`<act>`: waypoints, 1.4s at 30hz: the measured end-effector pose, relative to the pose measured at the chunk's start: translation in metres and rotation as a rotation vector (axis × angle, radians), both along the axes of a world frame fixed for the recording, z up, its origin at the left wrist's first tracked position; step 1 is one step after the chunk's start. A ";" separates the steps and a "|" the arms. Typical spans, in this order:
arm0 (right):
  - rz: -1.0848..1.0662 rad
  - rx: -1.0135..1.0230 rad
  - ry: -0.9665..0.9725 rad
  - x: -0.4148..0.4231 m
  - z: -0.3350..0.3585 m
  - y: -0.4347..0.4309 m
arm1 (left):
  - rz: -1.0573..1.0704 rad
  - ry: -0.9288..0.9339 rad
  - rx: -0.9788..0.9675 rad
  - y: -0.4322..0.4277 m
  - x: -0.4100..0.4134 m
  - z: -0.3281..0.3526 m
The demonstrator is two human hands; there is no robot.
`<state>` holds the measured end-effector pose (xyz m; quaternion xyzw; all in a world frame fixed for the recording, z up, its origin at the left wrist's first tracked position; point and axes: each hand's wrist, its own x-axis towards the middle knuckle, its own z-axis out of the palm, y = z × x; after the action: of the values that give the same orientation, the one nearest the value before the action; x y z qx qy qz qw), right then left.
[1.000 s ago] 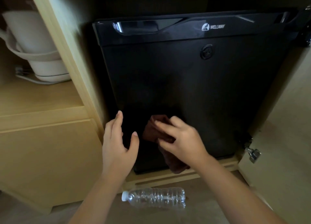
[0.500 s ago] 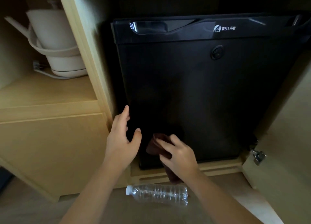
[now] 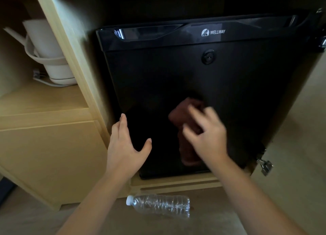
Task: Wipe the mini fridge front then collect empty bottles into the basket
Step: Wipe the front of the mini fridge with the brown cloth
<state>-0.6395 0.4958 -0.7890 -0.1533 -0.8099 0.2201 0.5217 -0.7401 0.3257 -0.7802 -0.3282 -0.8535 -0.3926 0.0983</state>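
Observation:
A black mini fridge (image 3: 202, 79) with a closed door stands inside a light wooden cabinet. My right hand (image 3: 209, 137) presses a dark brown cloth (image 3: 187, 129) against the lower middle of the door; hand and cloth are motion-blurred. My left hand (image 3: 126, 144) rests open, fingers spread, against the door's lower left edge. On the floor in front of the fridge lies a clear plastic bottle (image 3: 159, 205) on its side, white cap pointing left. No basket is in view.
A white kettle (image 3: 47, 55) on its base with a cord sits on the wooden shelf (image 3: 40, 102) at the left. The open cabinet door (image 3: 299, 146) with a metal hinge (image 3: 265, 165) stands at the right. Beige floor (image 3: 202, 224) runs along the bottom.
My right hand has swept the cloth from the door's bottom edge up and to the right. The left hand stays on the door's left edge. The view has shifted slightly.

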 end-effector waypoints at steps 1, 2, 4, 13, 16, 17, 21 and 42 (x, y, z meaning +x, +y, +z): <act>0.030 0.053 -0.091 -0.002 -0.016 -0.006 | 0.015 0.007 -0.009 0.002 0.002 0.001; 0.062 0.094 -0.177 -0.003 -0.031 -0.011 | 0.030 0.012 -0.014 0.004 0.003 0.002; 0.126 0.106 -0.276 -0.001 -0.050 -0.016 | 0.053 0.018 -0.019 0.008 0.007 0.003; 0.043 -0.327 0.233 0.021 0.018 0.029 | 0.097 0.033 0.001 0.012 0.006 -0.001; -0.001 -0.356 0.304 0.034 0.033 0.045 | 0.115 0.036 -0.002 0.018 0.009 -0.002; -0.013 -0.334 0.298 0.034 0.031 0.045 | 0.121 0.038 -0.013 0.019 0.010 -0.002; 0.037 -0.273 0.154 0.018 -0.015 0.024 | 0.154 0.038 -0.026 0.025 0.012 -0.002; -0.015 -0.405 0.240 0.045 -0.026 0.051 | 0.193 -0.012 0.047 0.035 0.017 -0.002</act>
<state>-0.5949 0.5468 -0.8147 -0.2335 -0.6802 0.3908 0.5745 -0.7230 0.3609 -0.7820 -0.2397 -0.8722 -0.4033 0.1385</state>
